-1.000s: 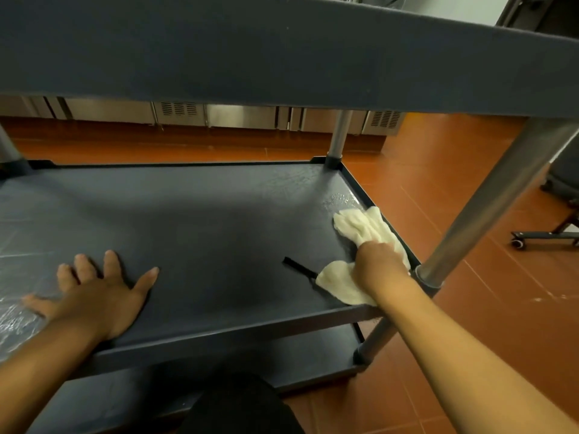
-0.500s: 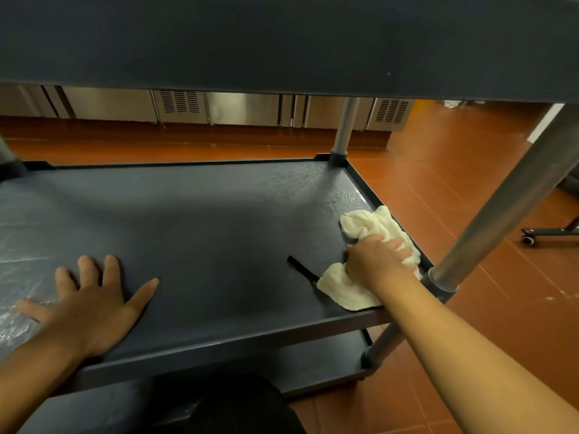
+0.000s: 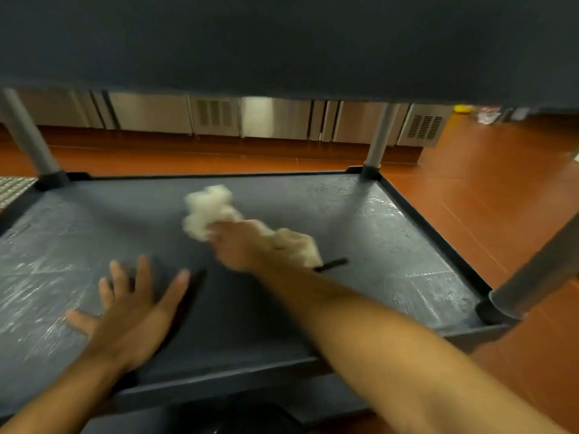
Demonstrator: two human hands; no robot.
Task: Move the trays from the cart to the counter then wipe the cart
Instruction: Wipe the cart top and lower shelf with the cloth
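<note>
Our right hand (image 3: 241, 245) is smeared by motion blur, so we cannot tell how its fingers lie; the pale crumpled cloth (image 3: 208, 211) bunches out just beyond them and trails behind the wrist, on the middle of the cart shelf (image 3: 391, 245). A thin black strip (image 3: 332, 264) beside that wrist is hard to make out. The shelf is dark plastic, rimmed, streaked with wet sheen, round grey posts (image 3: 377, 139) at its corners. Our left hand (image 3: 131, 311) lies flat on it, fingers spread, palm down, near the right forearm. The upper shelf (image 3: 282, 42) cuts off everything above
</note>
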